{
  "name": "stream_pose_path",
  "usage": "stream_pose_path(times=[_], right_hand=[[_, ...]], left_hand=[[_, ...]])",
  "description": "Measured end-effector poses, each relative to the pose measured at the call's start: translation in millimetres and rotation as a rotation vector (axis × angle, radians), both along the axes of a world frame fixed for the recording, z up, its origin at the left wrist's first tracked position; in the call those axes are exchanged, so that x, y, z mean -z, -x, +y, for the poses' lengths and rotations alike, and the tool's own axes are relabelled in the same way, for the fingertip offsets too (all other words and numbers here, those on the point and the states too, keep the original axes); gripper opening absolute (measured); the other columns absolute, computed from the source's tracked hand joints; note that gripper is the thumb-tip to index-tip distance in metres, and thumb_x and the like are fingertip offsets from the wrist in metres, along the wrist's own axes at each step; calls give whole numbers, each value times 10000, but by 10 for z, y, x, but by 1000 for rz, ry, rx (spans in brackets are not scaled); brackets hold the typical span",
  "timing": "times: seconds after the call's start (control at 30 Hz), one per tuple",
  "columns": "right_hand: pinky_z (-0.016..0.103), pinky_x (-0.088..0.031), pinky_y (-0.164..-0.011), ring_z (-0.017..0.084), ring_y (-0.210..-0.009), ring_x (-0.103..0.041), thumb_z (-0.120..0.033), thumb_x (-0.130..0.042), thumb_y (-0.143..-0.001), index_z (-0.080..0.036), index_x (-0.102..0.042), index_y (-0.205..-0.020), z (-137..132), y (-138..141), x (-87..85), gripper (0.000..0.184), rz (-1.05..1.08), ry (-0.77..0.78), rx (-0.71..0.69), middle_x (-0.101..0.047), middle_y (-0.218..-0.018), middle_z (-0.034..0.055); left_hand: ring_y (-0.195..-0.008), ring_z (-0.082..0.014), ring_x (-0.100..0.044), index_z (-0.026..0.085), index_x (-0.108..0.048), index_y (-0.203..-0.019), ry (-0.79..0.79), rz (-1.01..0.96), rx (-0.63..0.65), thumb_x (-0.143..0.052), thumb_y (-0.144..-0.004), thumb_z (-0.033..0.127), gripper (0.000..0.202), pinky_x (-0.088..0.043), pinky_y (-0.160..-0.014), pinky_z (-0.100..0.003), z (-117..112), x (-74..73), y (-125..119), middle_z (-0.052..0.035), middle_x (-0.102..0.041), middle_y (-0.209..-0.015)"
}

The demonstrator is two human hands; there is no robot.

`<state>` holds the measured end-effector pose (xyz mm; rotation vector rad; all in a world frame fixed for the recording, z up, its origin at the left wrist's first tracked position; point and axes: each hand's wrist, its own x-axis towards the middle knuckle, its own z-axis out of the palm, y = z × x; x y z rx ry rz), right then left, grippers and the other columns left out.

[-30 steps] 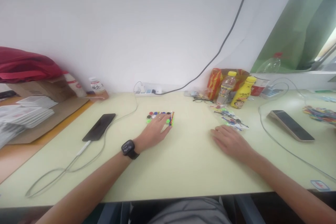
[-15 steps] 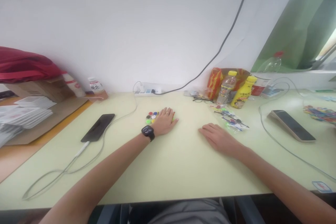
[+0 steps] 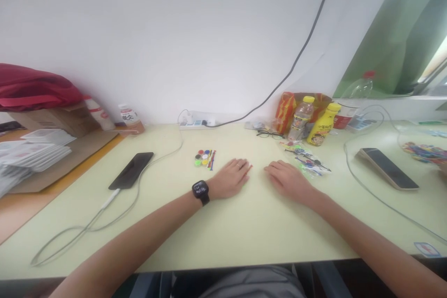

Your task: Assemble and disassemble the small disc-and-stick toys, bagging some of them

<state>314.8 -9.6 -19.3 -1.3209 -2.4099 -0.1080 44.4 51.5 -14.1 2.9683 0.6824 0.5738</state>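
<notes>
My left hand (image 3: 230, 179), wearing a ring and a black watch (image 3: 200, 190), lies palm down on the table, its fingers extended and the thumb apart. A small red tip (image 3: 251, 166) shows just beyond its fingertips; whatever it belongs to is hidden under the hand. To the left lies a group of small round coloured pieces (image 3: 201, 158), beside several thin coloured sticks (image 3: 212, 160). My right hand (image 3: 286, 179) rests palm down with loosely bent fingers, and nothing shows in it. Just behind it are clear packets of small coloured parts (image 3: 310, 162).
A black phone (image 3: 131, 171) on a white cable (image 3: 108, 199) lies at left; another phone (image 3: 388, 168) leans at right. Eyeglasses (image 3: 270, 134), a clear bottle (image 3: 301, 118) and a yellow bottle (image 3: 323, 125) stand at the back. Colourful strands (image 3: 424, 152) lie far right.
My left hand has slid right and toward me, off the coloured pieces, uncovering the sticks. The red tip now shows at its fingertips. My right hand has barely moved.
</notes>
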Motion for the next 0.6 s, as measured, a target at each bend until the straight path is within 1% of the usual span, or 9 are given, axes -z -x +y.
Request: stream_pose_path(times=[0.13,0.23,0.3,0.37,0.4,0.47,0.53,0.57,0.6], right_hand=[[454,-510,-933,279,-1076,-637,-184,-477,-1008,-215,-644,-1191,85,126,-123,250,139,64,-19,-710,-1132,98],[454,-512,-967,271,-1100,-641,-193,-479,-1012,-224,-658,-1171,176,273,-196,241,211,118,-58,-714,-1141,90],[451,-513,-980,266,-1112,-641,-184,-488,-1004,-228,-667,-1158,243,366,-201,240,245,154,-100,-715,-1150,86],[442,-517,-981,256,-1110,-643,-186,-486,-1007,-230,-673,-1154,296,428,-165,242,287,191,-136,-717,-1151,84],[437,-521,-978,251,-1100,-646,-193,-479,-1013,-230,-674,-1156,313,442,-135,245,313,208,-149,-718,-1145,85],[436,-523,-980,243,-1082,-649,-215,-456,-1032,-224,-672,-1178,323,435,-73,261,358,234,-171,-719,-1132,90],[446,-511,-1010,243,-1104,-643,-246,-437,-1049,-221,-661,-1231,304,394,-32,290,397,260,-183,-716,-1158,100],[451,-502,-1027,245,-1128,-637,-266,-434,-1056,-224,-656,-1260,287,369,-26,305,416,279,-184,-712,-1186,103],[450,-500,-1032,245,-1142,-634,-291,-441,-1058,-230,-654,-1279,267,347,-31,313,438,303,-182,-707,-1211,105]], left_hand=[[-1364,-275,-545,179,-448,-1514,30,-17,302,-385,-1084,255,441,-424,-1177,-466,-371,-165,50,-178,-587,-1437],[-1422,-279,-503,168,-422,-1548,62,-32,410,-417,-1070,214,480,-410,-1214,-469,-538,-243,107,-182,-594,-1457],[-1445,-279,-483,180,-415,-1561,85,-26,451,-427,-1062,201,499,-403,-1228,-475,-575,-256,126,-176,-587,-1475],[-1475,-281,-451,183,-393,-1579,110,-6,482,-435,-1063,220,519,-378,-1248,-476,-558,-242,135,-168,-573,-1498],[-1493,-287,-427,178,-374,-1592,123,-3,490,-454,-1064,258,541,-360,-1259,-479,-534,-230,143,-167,-558,-1514],[-1518,-314,-384,172,-332,-1616,152,-29,483,-524,-1044,395,644,-327,-1273,-494,-473,-209,177,-171,-508,-1560],[-1517,-340,-379,192,-332,-1621,189,-94,423,-586,-996,520,750,-330,-1265,-512,-414,-207,244,-170,-460,-1597],[-1501,-342,-404,213,-362,-1608,209,-131,370,-592,-991,529,731,-346,-1253,-516,-389,-215,286,-164,-462,-1596],[-1474,-333,-442,233,-412,-1582,234,-154,308,-588,-1000,501,664,-369,-1238,-510,-367,-226,331,-154,-487,-1578]])
